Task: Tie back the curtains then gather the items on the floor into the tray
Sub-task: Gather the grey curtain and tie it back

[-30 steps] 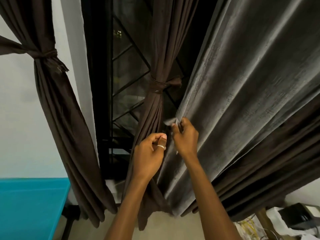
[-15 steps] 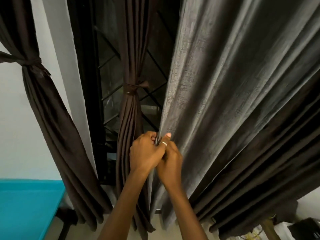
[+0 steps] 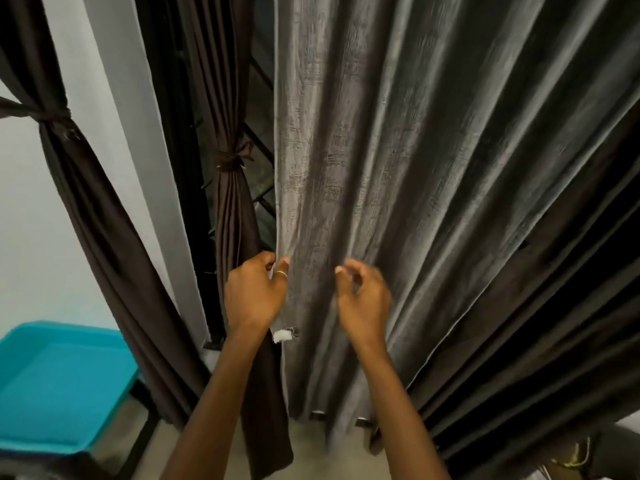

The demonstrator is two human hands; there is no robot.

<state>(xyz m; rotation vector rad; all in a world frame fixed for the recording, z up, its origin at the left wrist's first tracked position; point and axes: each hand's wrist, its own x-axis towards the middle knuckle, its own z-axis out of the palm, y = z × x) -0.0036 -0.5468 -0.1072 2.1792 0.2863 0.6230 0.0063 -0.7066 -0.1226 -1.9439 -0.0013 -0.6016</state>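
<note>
Edge of grey curtain (image 3: 398, 168) is pinched by left hand (image 3: 254, 292); right hand (image 3: 363, 296) is held loosely curled and empty near the fabric. Teal tray (image 3: 59, 386) is seen at lower left.

Dim indoor light, soft, hitting from the room side: grey curtain (image 3: 398, 168) shows sheen on fold ridges, deep shadow btwn them. Brown curtains (image 3: 86, 202) go near black, little detail. Window gap (image 3: 173, 168) fully black. Wall (image 3: 34, 220) pale, evenly lit. Right hand (image 3: 363, 299) motion-blurred at fingers; left hand (image 3: 252, 296) sharper. Tray (image 3: 52, 386) vivid teal, slightly soft. Floor (image 3: 311, 455) blurry. Wide-angle splays verticals outward twd edges.
</note>
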